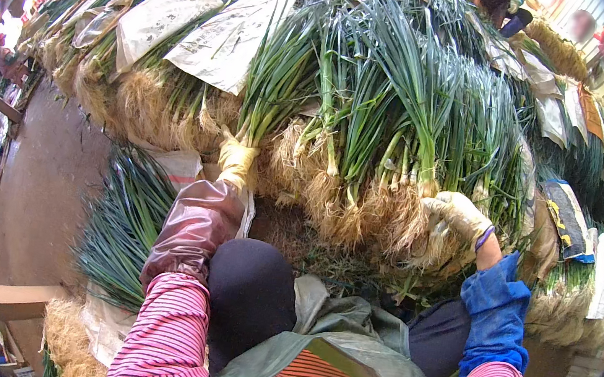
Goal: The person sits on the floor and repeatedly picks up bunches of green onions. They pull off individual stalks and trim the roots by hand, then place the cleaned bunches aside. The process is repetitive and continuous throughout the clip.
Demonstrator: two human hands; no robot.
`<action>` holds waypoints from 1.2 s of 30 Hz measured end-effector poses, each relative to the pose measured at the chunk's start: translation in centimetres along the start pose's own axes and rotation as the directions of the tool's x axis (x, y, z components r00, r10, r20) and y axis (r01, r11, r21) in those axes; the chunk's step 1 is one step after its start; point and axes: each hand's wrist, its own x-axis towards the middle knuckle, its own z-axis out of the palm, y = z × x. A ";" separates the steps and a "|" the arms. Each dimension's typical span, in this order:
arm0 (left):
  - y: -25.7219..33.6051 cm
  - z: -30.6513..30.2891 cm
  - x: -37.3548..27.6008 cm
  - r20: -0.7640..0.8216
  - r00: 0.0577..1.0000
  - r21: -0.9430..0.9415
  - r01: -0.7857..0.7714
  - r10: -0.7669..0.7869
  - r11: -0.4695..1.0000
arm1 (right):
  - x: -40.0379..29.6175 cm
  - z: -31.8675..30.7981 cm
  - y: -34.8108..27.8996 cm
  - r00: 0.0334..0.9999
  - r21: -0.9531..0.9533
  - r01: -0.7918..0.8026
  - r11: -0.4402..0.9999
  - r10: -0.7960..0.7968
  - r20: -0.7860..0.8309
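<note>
A heap of green onions with long leaves (373,117) and fibrous roots (334,204) lies before me, roots towards me. My left hand (236,159), in a yellowish glove, is closed around the pale base of a green onion bunch (279,81). At the right, my right hand (458,210), in a pale glove, is at the root end of the onions beside a tall bunch (425,96); its fingertips touch the roots, and whether it grips any stalk is hidden.
Paper sheets (237,35) lie over onions at the upper left. More onions (125,227) lie on the floor (42,181) beside my left arm. A covered stack with a printed bag (569,220) stands at the right. Part of another person (493,1) shows at the top.
</note>
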 end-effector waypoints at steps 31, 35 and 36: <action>20.1 -10.7 -25.6 0.497 0.392 -0.837 0.451 0.775 0.309 | -2.4 5.0 -8.7 0.735 0.934 -0.034 0.356 -0.624 0.265; 23.3 -10.2 -28.7 0.441 0.307 -0.862 0.405 0.844 0.303 | -5.5 1.5 -5.0 0.846 0.886 0.032 0.462 -0.485 0.222; 23.9 -9.6 -29.0 0.436 0.283 -0.861 0.407 0.854 0.305 | -5.8 0.9 -4.3 0.868 0.876 0.039 0.481 -0.451 0.209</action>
